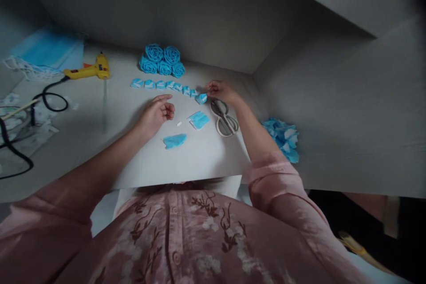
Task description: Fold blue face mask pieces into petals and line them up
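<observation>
My left hand (159,113) hovers over the table, empty, with its index finger stretched out and the others loosely curled. My right hand (221,92) is at the right end of a row of small folded blue pieces (160,84). Its fingertips are beside the last folded piece (201,98), slightly apart; whether they touch it is hard to see. Below the row lie a square blue fabric piece (199,120), a longer blue fabric strip (175,140) and a tiny white scrap (179,123). Scissors (223,120) rest beside my right wrist, blades partly under the hand.
Several rolled blue rosettes (164,68) are stacked behind the row. A yellow glue gun (96,70) with a black cord stands left, near a pile of blue face masks (46,51). Crumpled blue scraps (282,139) sit right; a clear plastic bag (29,131) lies far left.
</observation>
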Tool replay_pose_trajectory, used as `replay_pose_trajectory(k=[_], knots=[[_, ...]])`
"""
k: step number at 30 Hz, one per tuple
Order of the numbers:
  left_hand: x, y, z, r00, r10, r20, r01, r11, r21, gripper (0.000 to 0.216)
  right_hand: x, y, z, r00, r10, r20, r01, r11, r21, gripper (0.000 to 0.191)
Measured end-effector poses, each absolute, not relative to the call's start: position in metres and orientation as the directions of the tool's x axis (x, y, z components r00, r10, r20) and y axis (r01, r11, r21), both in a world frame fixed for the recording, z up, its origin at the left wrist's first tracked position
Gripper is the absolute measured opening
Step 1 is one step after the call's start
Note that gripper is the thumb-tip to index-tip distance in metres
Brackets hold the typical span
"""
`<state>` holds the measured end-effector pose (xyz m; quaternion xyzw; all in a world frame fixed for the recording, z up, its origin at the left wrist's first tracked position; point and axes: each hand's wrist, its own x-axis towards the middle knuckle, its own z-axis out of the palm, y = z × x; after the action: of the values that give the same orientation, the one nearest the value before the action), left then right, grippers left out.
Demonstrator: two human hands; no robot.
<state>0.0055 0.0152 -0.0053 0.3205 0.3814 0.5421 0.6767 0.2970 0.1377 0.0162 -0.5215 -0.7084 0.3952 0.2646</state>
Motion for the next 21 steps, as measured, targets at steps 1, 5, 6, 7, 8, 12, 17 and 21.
replay_pose_trajectory(k=[1,5,6,7,8,12,17,21], knots=[[0.005,0.016,-0.007,0.121,0.979,-0.165,-0.489,0.203,0.848,0.028,0.298,0.146,0.014,-0.29,0.956,-0.04,0.61,0.153,-0.778,0.019],[0.004,0.016,-0.009,0.12,0.981,-0.153,-0.492,0.192,0.849,0.03,0.296,0.171,0.007,-0.235,0.972,-0.009,0.837,0.197,-0.511,0.015],[0.004,0.016,-0.009,0.12,0.981,-0.153,-0.489,0.192,0.851,0.03,0.294,0.176,0.006,-0.234,0.972,-0.006,0.853,0.202,-0.482,0.015],[0.004,0.015,-0.009,0.119,0.981,-0.153,-0.486,0.192,0.853,0.03,0.292,0.179,0.005,-0.234,0.972,-0.003,0.858,0.205,-0.471,0.016],[0.004,0.015,-0.008,0.117,0.981,-0.154,-0.484,0.192,0.854,0.03,0.29,0.182,0.004,-0.234,0.972,0.003,0.858,0.208,-0.47,0.018],[0.003,0.013,-0.006,0.115,0.982,-0.153,-0.477,0.189,0.858,0.03,0.283,0.187,0.003,-0.252,0.967,0.034,0.855,0.239,-0.46,0.026],[0.003,0.014,-0.008,0.116,0.982,-0.152,-0.463,0.189,0.866,0.03,0.281,0.183,0.003,-0.275,0.959,0.07,0.831,0.274,-0.484,0.031],[0.003,0.015,-0.01,0.113,0.981,-0.155,-0.474,0.191,0.86,0.032,0.29,0.174,0.012,-0.254,0.952,0.17,0.787,0.305,-0.536,0.046]])
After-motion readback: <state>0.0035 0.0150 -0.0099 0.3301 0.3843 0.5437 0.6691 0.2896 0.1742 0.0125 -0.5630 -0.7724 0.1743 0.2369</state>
